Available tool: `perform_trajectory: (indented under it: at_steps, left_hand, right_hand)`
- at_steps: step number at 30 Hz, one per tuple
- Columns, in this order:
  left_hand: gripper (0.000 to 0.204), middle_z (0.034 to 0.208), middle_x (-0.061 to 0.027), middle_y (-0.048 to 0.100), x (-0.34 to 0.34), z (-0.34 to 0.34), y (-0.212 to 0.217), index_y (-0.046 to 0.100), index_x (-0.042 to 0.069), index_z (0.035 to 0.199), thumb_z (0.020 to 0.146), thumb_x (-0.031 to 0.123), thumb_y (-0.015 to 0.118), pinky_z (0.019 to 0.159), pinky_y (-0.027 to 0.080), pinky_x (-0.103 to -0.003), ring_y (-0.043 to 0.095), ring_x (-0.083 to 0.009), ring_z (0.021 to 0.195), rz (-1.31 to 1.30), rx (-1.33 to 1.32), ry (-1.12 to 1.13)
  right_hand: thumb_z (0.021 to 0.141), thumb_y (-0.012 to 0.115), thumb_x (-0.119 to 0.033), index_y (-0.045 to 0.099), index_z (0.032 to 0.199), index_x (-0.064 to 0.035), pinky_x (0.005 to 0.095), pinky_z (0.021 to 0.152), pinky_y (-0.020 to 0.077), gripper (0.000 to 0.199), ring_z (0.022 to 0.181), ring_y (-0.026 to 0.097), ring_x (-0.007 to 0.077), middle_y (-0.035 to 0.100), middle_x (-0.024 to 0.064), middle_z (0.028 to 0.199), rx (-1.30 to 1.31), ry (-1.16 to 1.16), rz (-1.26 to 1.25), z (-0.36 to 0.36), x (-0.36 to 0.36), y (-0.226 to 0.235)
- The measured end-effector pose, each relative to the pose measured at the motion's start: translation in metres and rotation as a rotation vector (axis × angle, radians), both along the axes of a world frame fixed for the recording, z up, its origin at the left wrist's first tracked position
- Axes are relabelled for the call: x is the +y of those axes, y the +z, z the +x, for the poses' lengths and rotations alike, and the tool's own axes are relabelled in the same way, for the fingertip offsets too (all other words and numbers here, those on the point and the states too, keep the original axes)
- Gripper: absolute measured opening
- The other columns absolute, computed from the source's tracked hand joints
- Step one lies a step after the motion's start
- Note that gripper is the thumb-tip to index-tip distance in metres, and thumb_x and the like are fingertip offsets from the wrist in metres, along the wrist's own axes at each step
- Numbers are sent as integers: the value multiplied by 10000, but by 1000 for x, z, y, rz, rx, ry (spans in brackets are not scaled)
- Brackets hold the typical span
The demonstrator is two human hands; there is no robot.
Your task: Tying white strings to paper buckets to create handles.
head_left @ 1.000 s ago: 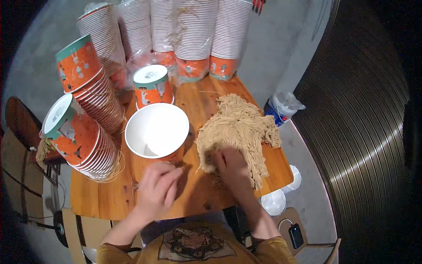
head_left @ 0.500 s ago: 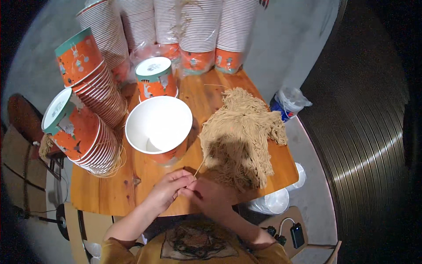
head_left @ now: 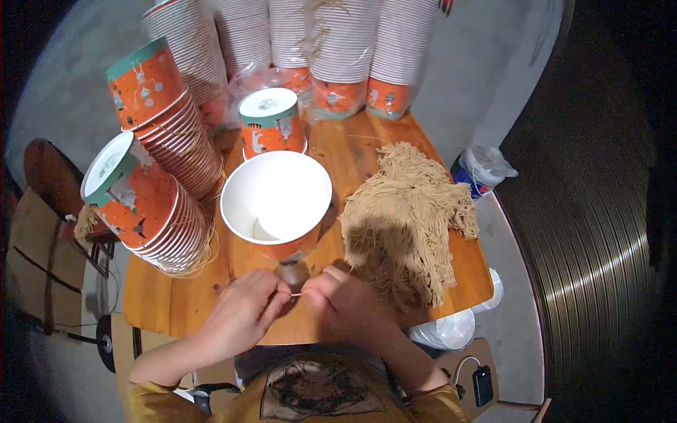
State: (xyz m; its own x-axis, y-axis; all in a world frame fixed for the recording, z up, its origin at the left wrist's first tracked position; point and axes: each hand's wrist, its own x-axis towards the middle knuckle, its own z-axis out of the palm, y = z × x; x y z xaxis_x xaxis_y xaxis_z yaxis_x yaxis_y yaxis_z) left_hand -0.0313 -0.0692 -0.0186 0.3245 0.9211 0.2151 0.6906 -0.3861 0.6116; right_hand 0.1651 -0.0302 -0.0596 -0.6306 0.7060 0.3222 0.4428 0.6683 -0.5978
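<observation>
Pinching a strand (head_left: 296,295) in front of the tub (head_left: 276,190), left hand (head_left: 247,303) and right hand (head_left: 347,304) are closed at the fingertips; it seems light, limp, best gripped near both ends.

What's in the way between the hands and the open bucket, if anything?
Nothing visible. Between the left hand and right hand and the open bucket, only wooden tabletop shows. A thin string spans the fingertips; the yarn pile lies off to the right.
</observation>
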Motion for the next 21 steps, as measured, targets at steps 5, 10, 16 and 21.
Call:
perform_trajectory:
  at_steps: [5, 10, 16, 21]
  left_hand:
    - [94, 769, -158, 552, 19, -2, 9, 533, 23, 869, 873, 111, 567, 639, 454, -400, 566, -349, 742, 19, 1, 44]
    - [115, 789, -150, 562, 25, -7, 14, 546, 18, 885, 877, 129, 573, 660, 465, -381, 577, -332, 761, -211, -95, 72]
    - [83, 803, -144, 540, 32, 6, 12, 543, 14, 871, 862, 92, 571, 699, 454, -385, 550, -324, 790, 22, -57, -28]
    - [104, 816, -123, 496, 37, 17, 12, 520, 24, 866, 821, 70, 601, 711, 435, -394, 507, -315, 797, 330, 43, -122]
  right_hand:
    - [880, 543, -181, 586, 920, -17, 383, 710, 488, 174, 812, 611, 339, 605, 170, 877, 163, -165, 21, 11, 5, 0]
    - [891, 533, -193, 578, 941, -3, 380, 719, 485, 202, 812, 608, 348, 605, 168, 887, 222, -263, -115, 28, 9, -15]
    - [906, 512, -153, 573, 942, 1, 345, 741, 477, 170, 803, 610, 317, 608, 146, 928, 222, -221, 136, 13, 16, -3]
    - [895, 534, -83, 577, 903, -11, 262, 737, 457, 85, 768, 578, 118, 603, 39, 866, 668, -132, -555, -11, 11, 3]
